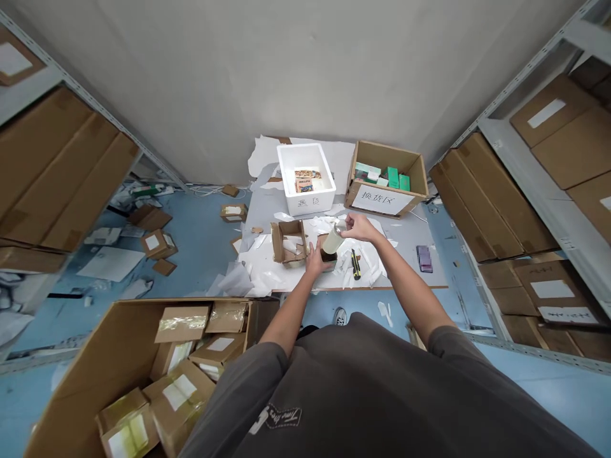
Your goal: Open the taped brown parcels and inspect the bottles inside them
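Note:
My right hand [359, 227] pinches the top end of a pale, cream-coloured bottle [333, 240]. The bottle is tilted, its lower end at the mouth of a small open box [329, 259] with a dark inside. Around the left side of that box, my left hand [314, 259] keeps a grip. Whether the bottle's bottom is inside the box or just above it, I cannot tell. An opened cardboard carton [289, 243] with white paper in it stands left of my left hand. A black and yellow box cutter [356, 264] lies on crumpled white paper to the right.
Behind my hands stand a white foam box [310, 203] with packets inside and a labelled cardboard box [382, 200] holding green boxes. Purple packs [424, 259] lie at the table's right. A large carton [95, 356] of parcels is at lower left. Shelves with boxes [482, 191] flank both sides.

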The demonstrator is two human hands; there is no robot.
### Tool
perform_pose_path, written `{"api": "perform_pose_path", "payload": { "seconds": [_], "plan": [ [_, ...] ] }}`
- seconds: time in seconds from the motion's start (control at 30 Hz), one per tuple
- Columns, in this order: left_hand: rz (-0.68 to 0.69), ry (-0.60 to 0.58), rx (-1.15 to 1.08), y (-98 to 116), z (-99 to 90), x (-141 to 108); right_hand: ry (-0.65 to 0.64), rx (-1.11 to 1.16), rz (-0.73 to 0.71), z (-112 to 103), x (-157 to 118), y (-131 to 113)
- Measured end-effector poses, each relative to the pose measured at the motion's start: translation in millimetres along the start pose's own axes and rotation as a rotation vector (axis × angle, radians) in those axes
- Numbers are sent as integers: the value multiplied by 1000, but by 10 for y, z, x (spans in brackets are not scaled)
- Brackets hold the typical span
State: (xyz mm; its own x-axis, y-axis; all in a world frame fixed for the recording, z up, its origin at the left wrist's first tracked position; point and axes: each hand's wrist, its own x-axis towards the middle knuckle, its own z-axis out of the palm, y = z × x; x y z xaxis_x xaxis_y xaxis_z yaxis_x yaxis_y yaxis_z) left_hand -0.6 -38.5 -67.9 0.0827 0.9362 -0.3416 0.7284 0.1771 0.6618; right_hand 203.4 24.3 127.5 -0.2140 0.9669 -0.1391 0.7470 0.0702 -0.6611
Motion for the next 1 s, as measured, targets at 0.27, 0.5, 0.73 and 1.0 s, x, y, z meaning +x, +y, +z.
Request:
{"api": "perform_pose_path", "payload": {
  "seconds": [0.27, 0.5, 0.73, 1.0],
  "plan": [
    [440, 289, -236, 452, -711, -301, 171, -46, -19, -409, 111, -332],
    [489, 83, -554, 754, -1022, -307, 183, 157, 14, -453, 165, -522],
    [465, 1, -748, 788, -1282, -466, -282, 801, -155, -206, -100, -200],
    [481, 55, -680, 880, -1361, -564, -233, 998, -202, 221, -211, -7]
  ]
}}
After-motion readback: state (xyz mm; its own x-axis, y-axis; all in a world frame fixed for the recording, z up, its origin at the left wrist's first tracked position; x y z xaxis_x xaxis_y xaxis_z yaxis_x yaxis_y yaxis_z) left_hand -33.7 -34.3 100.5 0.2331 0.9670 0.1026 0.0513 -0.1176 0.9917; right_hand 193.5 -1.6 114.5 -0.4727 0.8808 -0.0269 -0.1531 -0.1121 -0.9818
